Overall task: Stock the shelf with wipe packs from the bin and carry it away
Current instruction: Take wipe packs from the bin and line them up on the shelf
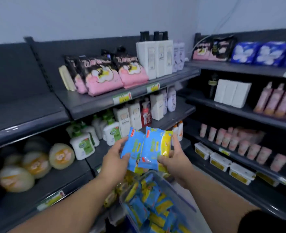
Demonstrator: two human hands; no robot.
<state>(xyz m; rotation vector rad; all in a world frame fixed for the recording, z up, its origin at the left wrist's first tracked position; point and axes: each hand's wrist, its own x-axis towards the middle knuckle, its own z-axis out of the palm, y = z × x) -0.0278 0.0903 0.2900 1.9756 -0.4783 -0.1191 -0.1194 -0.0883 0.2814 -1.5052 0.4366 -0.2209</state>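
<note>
Filling most of the frame, the dark shelving (81, 101) carries pink pouches (105, 78) and tall white bottles (151, 58) on its upper tier, with green-labelled pump bottles (84, 146) lower down, left of centre. Below these, at bottom centre, a clear bin (170, 184) holds a loose heap of blue and yellow wipe packs.

Above the bin, at mid-frame, the left hand (115, 157) grips one blue wipe pack (133, 148) by its lower left edge, thumb pressed on the front face and fingers curled behind. The right hand (175, 160) clasps a second blue pack (153, 145), thumb on the front near the bottom and fingers wrapped round the right side. A yellow pack (166, 143) seems to sit behind it in the same grasp. The two blue packs touch along their inner edges.

These packs look light and soft, likely to give under pressure, and their glossy film is probably slick. A flat hold across both faces near a short edge should serve better than a fingertip pinch at a corner.

Motion blur makes the print unreadable. The bin's near end is cut off at the bottom of the frame, the fingers behind the packs are hidden, and which shelf the packs are meant for cannot be told.
</note>
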